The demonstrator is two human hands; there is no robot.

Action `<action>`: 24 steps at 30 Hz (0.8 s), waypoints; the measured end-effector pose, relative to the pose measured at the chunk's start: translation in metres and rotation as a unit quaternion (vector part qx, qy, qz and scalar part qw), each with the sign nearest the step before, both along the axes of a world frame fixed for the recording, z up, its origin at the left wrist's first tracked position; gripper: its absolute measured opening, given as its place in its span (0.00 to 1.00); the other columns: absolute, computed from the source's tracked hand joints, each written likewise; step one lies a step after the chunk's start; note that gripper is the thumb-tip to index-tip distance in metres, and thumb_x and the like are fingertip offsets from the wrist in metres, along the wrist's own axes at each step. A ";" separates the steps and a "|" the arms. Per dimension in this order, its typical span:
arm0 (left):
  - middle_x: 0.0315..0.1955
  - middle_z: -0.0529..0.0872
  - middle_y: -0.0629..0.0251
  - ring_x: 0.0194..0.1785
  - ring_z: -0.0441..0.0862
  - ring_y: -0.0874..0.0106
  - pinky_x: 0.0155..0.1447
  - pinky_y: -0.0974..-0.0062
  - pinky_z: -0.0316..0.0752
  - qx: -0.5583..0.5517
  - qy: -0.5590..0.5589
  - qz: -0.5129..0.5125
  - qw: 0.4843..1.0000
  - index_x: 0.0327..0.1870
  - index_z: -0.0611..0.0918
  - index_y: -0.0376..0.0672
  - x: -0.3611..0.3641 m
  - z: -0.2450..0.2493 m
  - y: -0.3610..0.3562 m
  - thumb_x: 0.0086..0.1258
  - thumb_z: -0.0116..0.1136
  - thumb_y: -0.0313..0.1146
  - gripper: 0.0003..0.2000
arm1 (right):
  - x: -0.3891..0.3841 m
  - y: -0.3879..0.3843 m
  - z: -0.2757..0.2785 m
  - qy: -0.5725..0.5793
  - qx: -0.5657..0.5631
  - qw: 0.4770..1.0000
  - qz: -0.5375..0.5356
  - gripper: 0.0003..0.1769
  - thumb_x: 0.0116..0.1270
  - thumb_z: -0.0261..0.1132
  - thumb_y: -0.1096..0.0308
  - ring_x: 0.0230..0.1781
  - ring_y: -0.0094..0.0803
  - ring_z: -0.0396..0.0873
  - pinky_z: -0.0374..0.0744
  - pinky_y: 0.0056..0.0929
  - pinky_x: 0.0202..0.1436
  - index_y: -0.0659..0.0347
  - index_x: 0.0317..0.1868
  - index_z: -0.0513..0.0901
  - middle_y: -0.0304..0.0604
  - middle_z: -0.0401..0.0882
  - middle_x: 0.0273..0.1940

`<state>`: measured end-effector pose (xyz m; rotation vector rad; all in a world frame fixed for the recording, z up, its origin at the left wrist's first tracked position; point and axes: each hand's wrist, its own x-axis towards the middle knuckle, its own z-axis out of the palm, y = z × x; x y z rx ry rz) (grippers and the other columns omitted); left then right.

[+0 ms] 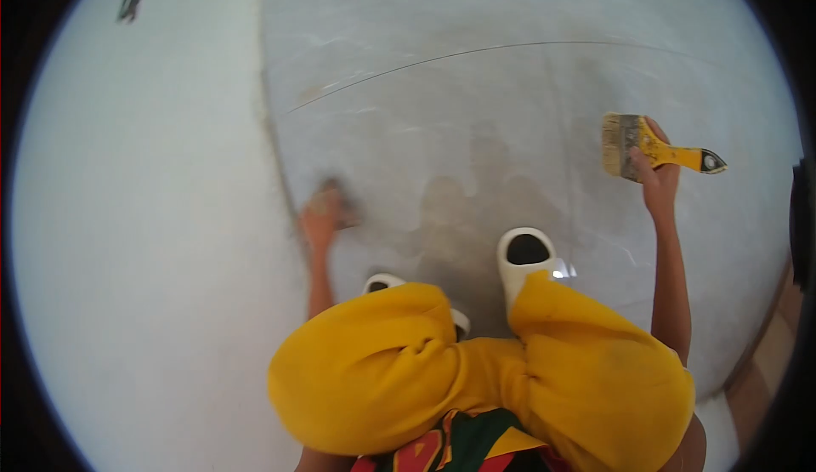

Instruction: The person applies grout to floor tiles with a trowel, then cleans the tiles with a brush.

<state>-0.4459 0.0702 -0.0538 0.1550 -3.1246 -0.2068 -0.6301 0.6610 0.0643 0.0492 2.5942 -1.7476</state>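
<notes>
My right hand [654, 170] is closed around a wide paintbrush [659, 147] with a yellow handle, a black handle end and pale bristles pointing left. The brush is held above the grey floor. Low by the edge where the grey floor meets the white surface, my left hand [320, 217] is smeared by motion. A dark, blurred patch lies beside its fingers; whether it is a held thing or a shadow cannot be made out.
The grey floor [382, 149] has a thin dark seam line across it. A white surface [144, 217] fills the left side, with a small dark item [130, 4] at its top. My white shoe [512, 276] stands between my hands. Brown tiles [769, 349] edge the lower right.
</notes>
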 end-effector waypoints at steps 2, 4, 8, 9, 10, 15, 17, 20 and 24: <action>0.30 0.85 0.52 0.34 0.83 0.59 0.38 0.59 0.76 0.230 0.037 0.284 0.930 0.35 0.82 0.34 -0.010 0.028 -0.029 0.68 0.59 0.48 0.20 | 0.001 0.013 -0.016 0.001 0.016 1.000 -0.008 0.30 0.62 0.64 0.73 0.54 0.31 0.75 0.73 0.28 0.60 0.69 0.65 0.70 0.49 0.77 0.56; 0.31 0.86 0.50 0.36 0.84 0.60 0.40 0.60 0.76 0.229 0.077 0.251 0.937 0.36 0.83 0.33 -0.055 0.017 0.005 0.67 0.60 0.47 0.20 | -0.004 0.016 -0.030 -0.023 -0.011 1.000 -0.006 0.30 0.62 0.64 0.74 0.56 0.31 0.74 0.72 0.29 0.61 0.69 0.65 0.70 0.50 0.75 0.58; 0.29 0.84 0.50 0.35 0.81 0.51 0.40 0.53 0.73 -0.030 0.018 -0.054 0.998 0.31 0.80 0.38 -0.191 -0.012 0.180 0.63 0.60 0.54 0.23 | -0.017 0.009 -0.054 -0.004 -0.083 0.996 0.035 0.30 0.60 0.64 0.76 0.57 0.33 0.74 0.72 0.30 0.62 0.70 0.65 0.69 0.50 0.74 0.58; 0.30 0.84 0.49 0.36 0.82 0.51 0.41 0.54 0.74 0.184 -0.034 0.092 0.978 0.34 0.81 0.39 -0.221 -0.008 0.260 0.63 0.59 0.52 0.21 | -0.020 0.014 -0.061 0.004 -0.084 0.995 0.048 0.30 0.60 0.63 0.76 0.57 0.33 0.74 0.71 0.30 0.62 0.70 0.65 0.69 0.50 0.74 0.58; 0.30 0.85 0.49 0.36 0.82 0.49 0.41 0.53 0.75 0.181 -0.033 0.041 0.982 0.36 0.81 0.41 -0.237 0.006 0.320 0.62 0.59 0.51 0.19 | -0.019 0.011 -0.059 0.012 -0.078 0.995 0.060 0.30 0.60 0.63 0.77 0.57 0.34 0.74 0.71 0.31 0.63 0.70 0.64 0.69 0.50 0.75 0.57; 0.33 0.85 0.48 0.41 0.82 0.47 0.47 0.54 0.77 0.227 -0.155 0.017 0.961 0.39 0.82 0.42 -0.275 0.026 0.380 0.61 0.60 0.52 0.20 | -0.008 -0.014 -0.028 0.060 -0.042 0.996 0.059 0.30 0.58 0.64 0.74 0.54 0.39 0.76 0.73 0.32 0.60 0.69 0.63 0.71 0.53 0.77 0.54; 0.32 0.85 0.47 0.41 0.83 0.49 0.45 0.54 0.76 0.195 -0.094 0.067 0.974 0.35 0.81 0.38 -0.272 0.007 0.309 0.62 0.59 0.56 0.24 | 0.000 -0.027 -0.026 0.065 -0.014 0.993 0.101 0.30 0.58 0.65 0.74 0.51 0.39 0.77 0.74 0.32 0.58 0.69 0.62 0.71 0.53 0.77 0.52; 0.30 0.86 0.48 0.34 0.84 0.50 0.39 0.56 0.77 0.209 -0.035 0.115 0.970 0.33 0.81 0.38 -0.271 0.024 0.206 0.60 0.63 0.53 0.22 | 0.019 -0.027 -0.018 0.023 -0.038 0.987 0.156 0.29 0.59 0.65 0.74 0.48 0.37 0.77 0.76 0.32 0.54 0.69 0.62 0.71 0.53 0.77 0.50; 0.29 0.85 0.49 0.35 0.83 0.51 0.38 0.54 0.76 0.173 -0.060 0.070 0.981 0.34 0.81 0.38 -0.271 0.013 0.253 0.60 0.62 0.53 0.23 | 0.030 -0.020 -0.023 0.037 -0.051 0.986 0.156 0.29 0.58 0.65 0.73 0.44 0.37 0.77 0.76 0.31 0.50 0.69 0.61 0.72 0.53 0.77 0.46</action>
